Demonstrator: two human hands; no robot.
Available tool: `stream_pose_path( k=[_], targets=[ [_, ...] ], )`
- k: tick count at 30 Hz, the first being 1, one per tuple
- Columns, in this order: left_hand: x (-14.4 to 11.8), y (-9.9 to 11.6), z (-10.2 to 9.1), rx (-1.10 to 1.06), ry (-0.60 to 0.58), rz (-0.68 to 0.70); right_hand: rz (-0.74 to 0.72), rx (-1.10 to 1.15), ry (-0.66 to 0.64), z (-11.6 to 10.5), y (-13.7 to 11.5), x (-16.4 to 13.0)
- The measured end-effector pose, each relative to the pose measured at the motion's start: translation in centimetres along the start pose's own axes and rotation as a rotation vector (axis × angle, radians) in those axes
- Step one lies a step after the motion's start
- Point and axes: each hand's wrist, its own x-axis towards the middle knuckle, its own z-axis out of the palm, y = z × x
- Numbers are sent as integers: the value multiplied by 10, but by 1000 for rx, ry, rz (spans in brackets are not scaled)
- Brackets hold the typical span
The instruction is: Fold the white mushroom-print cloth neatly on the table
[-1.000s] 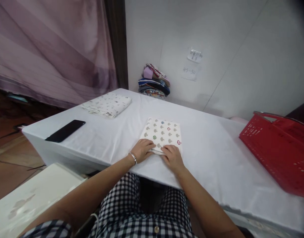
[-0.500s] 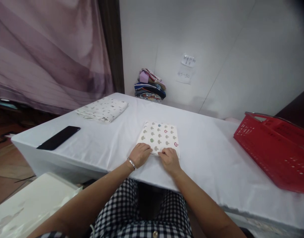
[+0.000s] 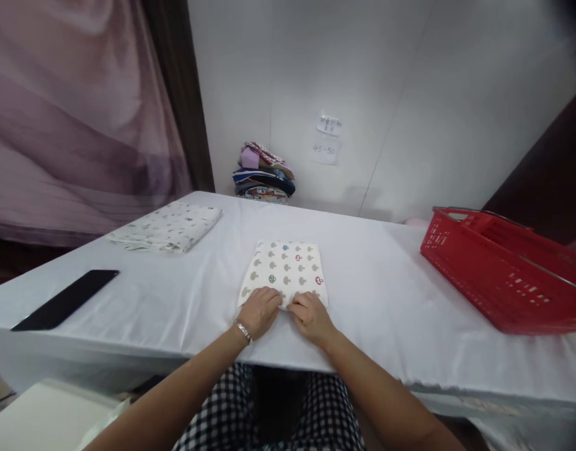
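Resting curled side by side, the left hand (image 3: 259, 310) and right hand (image 3: 308, 316) press the near edge of the folded mushroom-print cloth (image 3: 286, 271); it looks soft, light, floppy, best gripped along that folded edge.

The worktop (image 3: 391, 294) is covered in plain white cloth. At its middle, a cream folded cloth (image 3: 284, 270) is printed with rows of grey mushrooms, among which a few blue, red and green ones are seen. Left of that cloth, a white folded cloth (image 3: 168, 227) is speckled with small grey marks, and a black phone (image 3: 65, 299) is seen. Right of it, a red basket (image 3: 499, 269) is perforated with slots. Behind it, multicoloured fabrics (image 3: 262, 173) are stacked. Black-and-white check is worn below.
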Motion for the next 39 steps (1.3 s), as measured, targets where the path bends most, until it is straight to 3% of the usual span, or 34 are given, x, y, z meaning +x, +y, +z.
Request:
stream_pose_path(
  k=[6,10,14,17,21,23,26,29,33,35,39],
  targets=[
    [1,-4,0,67,-26,54,124,67,99,-18,21,-11],
    [0,-50,-1,69,-24,10,139,111,57,-16,14,-15],
    [2,-105,-8,160,-34,-267,-42,218,-54,-4,-4,-11],
    [3,-123,-9,181,-56,-317,5,303,80,-2,3,-4],
    [-3,-129,-3,128,-16,-292,300,369,355,-4,50,6],
    [-8,-127,0,96,29,-284,489,349,417,-4,80,12],
    [-14,-112,-1,65,87,-238,696,343,350,0,119,24],
    [-13,-82,-3,29,85,-137,795,418,244,3,144,40],
    [-8,-60,-2,9,0,-104,790,547,99,3,149,51],
    [-9,-69,-3,22,-28,-175,762,568,63,4,140,47],
    [-20,-108,-9,38,-54,-328,665,613,82,6,113,21]
  ],
)
